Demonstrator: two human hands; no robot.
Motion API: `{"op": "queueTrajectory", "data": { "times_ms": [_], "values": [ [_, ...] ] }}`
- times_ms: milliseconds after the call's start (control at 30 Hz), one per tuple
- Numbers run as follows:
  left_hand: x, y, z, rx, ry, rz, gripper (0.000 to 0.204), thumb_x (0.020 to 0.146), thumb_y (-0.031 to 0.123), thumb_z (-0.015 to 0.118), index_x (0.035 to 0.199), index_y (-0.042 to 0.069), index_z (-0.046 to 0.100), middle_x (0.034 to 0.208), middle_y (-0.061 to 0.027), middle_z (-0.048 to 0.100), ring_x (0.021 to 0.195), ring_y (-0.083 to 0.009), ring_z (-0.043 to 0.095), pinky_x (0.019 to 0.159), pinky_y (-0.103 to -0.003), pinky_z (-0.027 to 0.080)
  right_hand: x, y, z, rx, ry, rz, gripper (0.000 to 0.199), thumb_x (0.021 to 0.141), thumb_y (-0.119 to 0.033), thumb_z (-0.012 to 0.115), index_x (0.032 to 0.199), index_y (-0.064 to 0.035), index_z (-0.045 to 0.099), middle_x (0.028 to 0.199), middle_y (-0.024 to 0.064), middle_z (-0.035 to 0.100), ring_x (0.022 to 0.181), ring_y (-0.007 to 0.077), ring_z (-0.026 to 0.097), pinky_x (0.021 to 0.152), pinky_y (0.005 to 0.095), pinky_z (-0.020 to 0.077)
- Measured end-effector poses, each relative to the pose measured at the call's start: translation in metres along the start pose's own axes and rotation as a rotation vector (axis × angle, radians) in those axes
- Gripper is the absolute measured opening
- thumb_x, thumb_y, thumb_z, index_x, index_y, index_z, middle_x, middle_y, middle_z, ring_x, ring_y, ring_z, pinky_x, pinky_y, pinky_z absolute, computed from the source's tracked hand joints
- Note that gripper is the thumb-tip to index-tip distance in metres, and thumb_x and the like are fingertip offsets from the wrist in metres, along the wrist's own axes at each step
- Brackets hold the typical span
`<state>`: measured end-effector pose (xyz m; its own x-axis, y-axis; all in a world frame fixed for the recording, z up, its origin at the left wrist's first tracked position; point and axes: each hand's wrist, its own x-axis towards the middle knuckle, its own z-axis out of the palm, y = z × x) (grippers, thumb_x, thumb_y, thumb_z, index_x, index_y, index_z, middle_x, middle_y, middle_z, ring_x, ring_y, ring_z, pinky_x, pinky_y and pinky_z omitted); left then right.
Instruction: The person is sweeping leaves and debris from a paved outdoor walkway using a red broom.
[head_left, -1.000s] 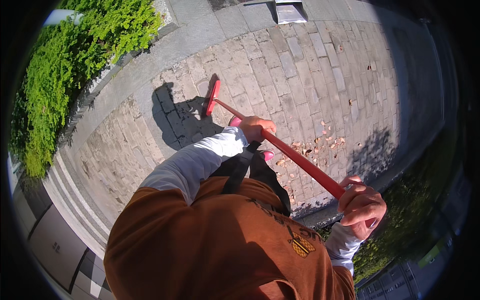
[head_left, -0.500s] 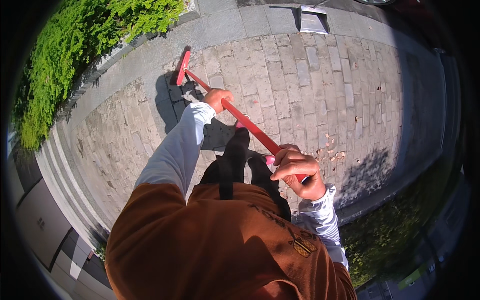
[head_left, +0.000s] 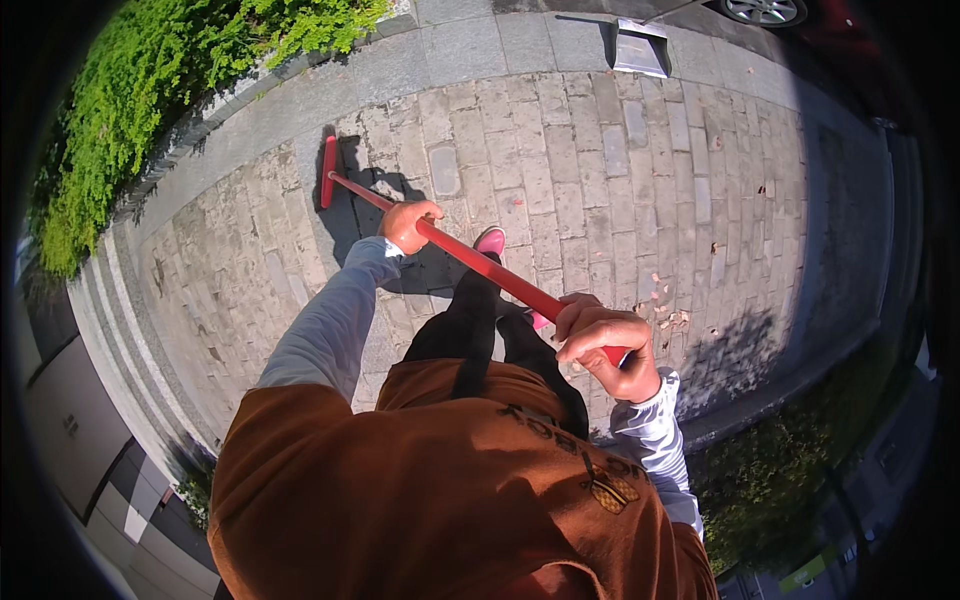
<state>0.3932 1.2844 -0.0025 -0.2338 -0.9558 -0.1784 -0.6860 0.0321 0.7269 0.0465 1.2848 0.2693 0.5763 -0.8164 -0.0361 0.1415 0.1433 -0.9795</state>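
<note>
A long red-handled broom (head_left: pixel 485 265) slants across my front, from lower right to upper left. My left hand (head_left: pixel 408 226) is closed round the handle not far above the head. Near the top end my right hand (head_left: pixel 608 345) wraps the same handle, its tip showing below the fingers. The broom's narrow red head (head_left: pixel 328 172) is at the left, over the paving bricks. Whether the head presses on the ground I cannot tell. My pink shoe (head_left: pixel 490 241) shows just beyond the handle.
A metal dustpan (head_left: pixel 641 50) with a long handle stands on the slabs at the far side. Dry leaves (head_left: pixel 672 318) lie scattered on the bricks at the right. Green shrubs (head_left: pixel 150 110) border the far left, above stone steps (head_left: pixel 125 360). A car wheel (head_left: pixel 763 10) shows at the upper right.
The broom head has swung left and nearer to me, with my left hand shifting the same way. My right hand stays near the handle's end. One pink shoe shows more fully.
</note>
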Motion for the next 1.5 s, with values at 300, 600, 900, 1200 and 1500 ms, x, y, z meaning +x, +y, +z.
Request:
{"op": "queueTrajectory", "data": {
  "times_ms": [300, 600, 900, 1200, 1500],
  "values": [
    [0.004, 0.159, 0.070, -0.226, -0.178, 0.112, 0.013, 0.078, 0.013, 0.068, 0.089, 0.019, 0.067, 0.065, -0.0091, 0.063, 0.064, -0.0297, 0.066, 0.056, -0.040, 0.050, -0.008, -0.101, -0.049, -0.083, -0.021, -0.225, 0.010, 0.080, -0.009, 0.070, 0.071, -0.0138, 0.071, 0.048, -0.0027, 0.051, 0.050, 0.0137, 0.056, 0.073, 0.0411, 0.0482],
    [0.038, -0.013, -0.023, 0.108, -0.053, -0.054, 0.017, 0.079, 0.006, 0.068, 0.095, 0.010, 0.068, 0.083, -0.0142, 0.070, 0.080, -0.0326, 0.069, 0.066, -0.040, 0.053, 0.029, 0.023, -0.006, -0.063, 0.040, -0.029, 0.011, 0.083, 0.008, 0.065, 0.085, -0.0026, 0.068, 0.075, 0.0057, 0.063, 0.082, 0.0239, 0.062, 0.082, 0.0363, 0.0469],
    [-0.018, 0.010, 0.061, -0.086, -0.243, -0.164, 0.015, 0.081, 0.018, 0.064, 0.093, 0.012, 0.071, 0.078, -0.0060, 0.069, 0.073, -0.0275, 0.067, 0.066, -0.037, 0.052, 0.042, -0.021, -0.013, -0.171, -0.167, 0.038, 0.013, 0.075, 0.003, 0.069, 0.080, -0.0086, 0.073, 0.064, 0.0012, 0.060, 0.069, 0.0202, 0.060, 0.088, 0.0426, 0.0428],
    [-0.023, 0.137, 0.039, -0.268, -0.032, -0.079, 0.015, 0.085, 0.014, 0.064, 0.100, 0.014, 0.064, 0.067, -0.0097, 0.063, 0.065, -0.0329, 0.066, 0.056, -0.041, 0.050, 0.029, -0.081, -0.067, 0.037, -0.083, -0.183, 0.011, 0.087, -0.015, 0.066, 0.076, -0.0142, 0.067, 0.052, -0.0023, 0.057, 0.054, 0.0155, 0.059, 0.075, 0.0378, 0.0494],
    [-0.015, 0.074, 0.081, -0.180, -0.147, -0.016, 0.018, 0.077, 0.013, 0.068, 0.094, 0.018, 0.069, 0.081, -0.0082, 0.070, 0.077, -0.0304, 0.068, 0.067, -0.040, 0.054, -0.008, -0.050, -0.024, -0.116, -0.048, -0.006, 0.018, 0.064, 0.004, 0.066, 0.076, -0.0064, 0.074, 0.058, 0.0015, 0.056, 0.062, 0.0209, 0.057, 0.082, 0.0435, 0.0460]
  ]
}}
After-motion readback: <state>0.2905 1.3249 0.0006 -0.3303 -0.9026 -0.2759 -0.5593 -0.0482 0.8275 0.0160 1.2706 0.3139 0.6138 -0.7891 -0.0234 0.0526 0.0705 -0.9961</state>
